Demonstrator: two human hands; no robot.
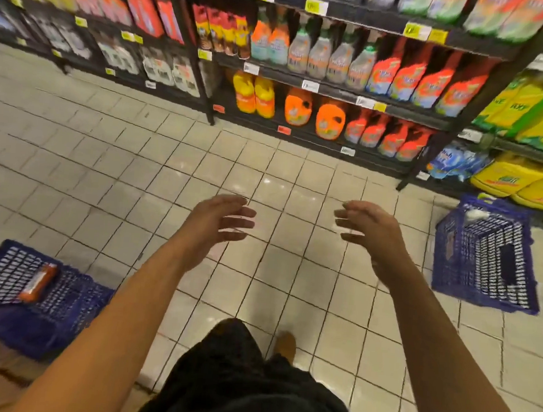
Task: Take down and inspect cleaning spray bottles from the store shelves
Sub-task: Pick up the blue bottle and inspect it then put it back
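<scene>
Rows of cleaning spray bottles fill the dark store shelves [334,92] ahead: grey-labelled ones [340,60] in the middle shelf, red-orange ones [429,83] to their right, more red ones [389,140] on the bottom shelf beside orange jugs [330,118]. My left hand [220,221] and my right hand [367,229] hover over the tiled floor, well short of the shelves, palms facing each other. The fingers of both are loosely spread and hold nothing. The frame is blurred.
A blue basket [11,318] with an orange bottle [38,281] in it stands on the floor at lower left. Another blue basket [487,255] lies at the right near yellow packs [530,115]. Tiled floor [169,171] stretches between me and the shelves.
</scene>
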